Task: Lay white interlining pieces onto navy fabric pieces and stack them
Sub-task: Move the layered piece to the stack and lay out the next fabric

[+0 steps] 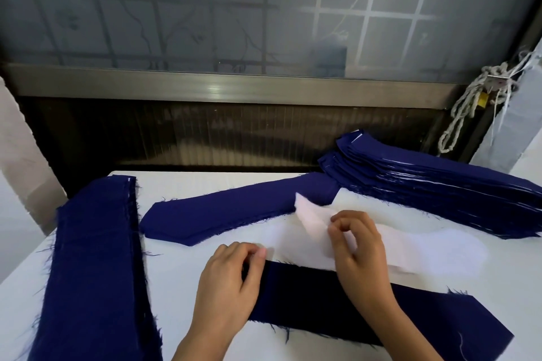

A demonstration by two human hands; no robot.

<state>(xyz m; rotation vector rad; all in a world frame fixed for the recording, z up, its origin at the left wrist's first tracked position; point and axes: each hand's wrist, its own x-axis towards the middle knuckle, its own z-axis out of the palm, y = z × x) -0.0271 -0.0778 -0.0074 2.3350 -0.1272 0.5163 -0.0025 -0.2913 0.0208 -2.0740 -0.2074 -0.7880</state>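
left hand (231,281): fingers curled, thumb tip pinching the left end of the white interlining piece (311,224), as far as i can tell.
right hand (359,249): fingers curled, pinching the same piece; its pointed end lifts up just beyond my knuckles.
hands: apart, one on each end.
navy piece (316,302): flat on the table (176,269), under both wrists.
second navy piece (234,214): just beyond my left hand.
interlining pile (434,249): right of my right hand.
tall navy stack (440,184): beyond my right hand.
left navy stack (93,258): well left of my left hand.
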